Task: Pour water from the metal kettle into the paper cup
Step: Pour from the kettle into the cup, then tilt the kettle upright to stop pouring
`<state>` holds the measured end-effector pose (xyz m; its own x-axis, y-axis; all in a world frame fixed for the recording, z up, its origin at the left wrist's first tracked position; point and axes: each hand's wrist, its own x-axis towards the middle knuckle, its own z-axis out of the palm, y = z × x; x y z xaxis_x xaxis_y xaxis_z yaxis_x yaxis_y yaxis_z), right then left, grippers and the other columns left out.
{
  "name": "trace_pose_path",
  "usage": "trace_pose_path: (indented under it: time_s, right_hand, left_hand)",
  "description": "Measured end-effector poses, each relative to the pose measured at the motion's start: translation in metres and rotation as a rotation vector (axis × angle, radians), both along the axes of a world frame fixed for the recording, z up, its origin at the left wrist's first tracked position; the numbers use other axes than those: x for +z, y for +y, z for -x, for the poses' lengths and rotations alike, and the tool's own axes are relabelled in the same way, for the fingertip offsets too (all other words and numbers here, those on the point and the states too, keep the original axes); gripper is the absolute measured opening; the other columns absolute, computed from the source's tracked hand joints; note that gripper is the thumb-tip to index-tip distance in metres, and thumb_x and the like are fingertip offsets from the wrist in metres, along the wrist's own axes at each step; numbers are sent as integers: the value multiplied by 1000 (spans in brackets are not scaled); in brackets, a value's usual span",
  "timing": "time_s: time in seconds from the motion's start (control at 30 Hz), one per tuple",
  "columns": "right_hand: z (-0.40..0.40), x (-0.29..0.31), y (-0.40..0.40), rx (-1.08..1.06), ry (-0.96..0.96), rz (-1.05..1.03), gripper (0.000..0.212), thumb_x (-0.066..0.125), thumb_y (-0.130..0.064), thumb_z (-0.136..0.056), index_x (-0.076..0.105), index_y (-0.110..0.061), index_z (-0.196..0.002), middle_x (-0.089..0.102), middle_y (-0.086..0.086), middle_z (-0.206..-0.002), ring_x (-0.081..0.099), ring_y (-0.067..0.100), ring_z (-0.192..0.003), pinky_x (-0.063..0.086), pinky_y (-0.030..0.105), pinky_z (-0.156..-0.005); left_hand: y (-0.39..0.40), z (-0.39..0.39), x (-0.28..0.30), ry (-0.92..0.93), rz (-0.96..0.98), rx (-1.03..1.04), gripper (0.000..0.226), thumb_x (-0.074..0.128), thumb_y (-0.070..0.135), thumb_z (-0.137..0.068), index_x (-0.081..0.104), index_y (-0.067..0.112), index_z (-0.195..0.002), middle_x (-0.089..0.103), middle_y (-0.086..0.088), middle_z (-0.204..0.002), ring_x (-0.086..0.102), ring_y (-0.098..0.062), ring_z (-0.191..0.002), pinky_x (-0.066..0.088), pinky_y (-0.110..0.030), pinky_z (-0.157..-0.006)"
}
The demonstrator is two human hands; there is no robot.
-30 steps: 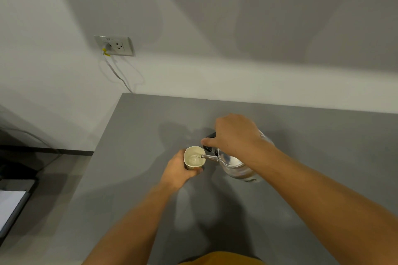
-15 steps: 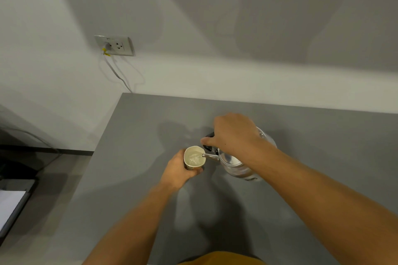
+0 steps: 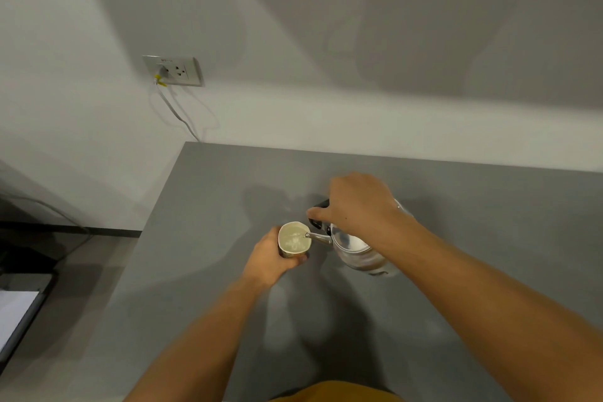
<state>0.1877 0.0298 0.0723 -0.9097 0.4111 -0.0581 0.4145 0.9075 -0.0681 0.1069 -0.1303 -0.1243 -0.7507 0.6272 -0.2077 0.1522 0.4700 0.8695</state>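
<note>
My left hand (image 3: 272,259) is wrapped around the paper cup (image 3: 293,239) and holds it near the middle of the gray table (image 3: 208,192). My right hand (image 3: 357,202) grips the black handle of the metal kettle (image 3: 354,248) and tips it. The spout (image 3: 315,237) reaches over the cup's rim. I can see water in the cup, so I think the pouring is partly done. I must fill it more, then set the kettle down.

Inside the left hand's (image 3: 270,263) fingers sits a cream paper cup (image 3: 293,239) with a darker printed side, while under the right hand's (image 3: 357,202) fingers a shiny silver metal kettle (image 3: 354,250) carries a black handle (image 3: 318,214) above the plain grey table (image 3: 202,271).
</note>
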Motion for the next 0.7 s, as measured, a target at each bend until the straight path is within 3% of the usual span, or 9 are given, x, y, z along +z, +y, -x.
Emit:
trace_pose_path:
  time_s: [0.23,0.43,0.57,0.7]
  right_hand:
    - [-12,-5,11,-75,9,82,55,69,-63,-75,48,-20,-48,49,-2,-48,43,13,-45,25,27,-42]
    - [-23,-10,27,-149,-18,229,59,69,-69,-74,55,-15,-53,61,0,-54,58,22,-55,39,30,-49]
    - [-34,-16,39,-182,36,349,61,73,-70,-72,53,-15,-51,53,-5,-41,51,16,-44,35,28,-47]
    - [-44,-24,54,-204,84,423,68,72,-74,-71,39,-20,-46,38,-8,-27,34,5,-29,27,27,-44]
  left_hand:
    - [-1,0,1,0,2,-3,62,92,46,-62,62,35,-115,73,17,-104,69,-3,-96,56,-31,-87]
    - [0,0,4,3,14,-9,64,93,44,-63,62,32,-118,72,16,-107,68,-6,-100,54,-30,-87]
    - [-1,-1,8,-24,5,-16,67,94,42,-62,62,30,-120,72,14,-109,67,-7,-101,51,-27,-85]
    - [-3,-2,19,-22,-23,-26,74,90,59,-59,59,35,-122,71,17,-110,66,1,-102,50,-23,-87]
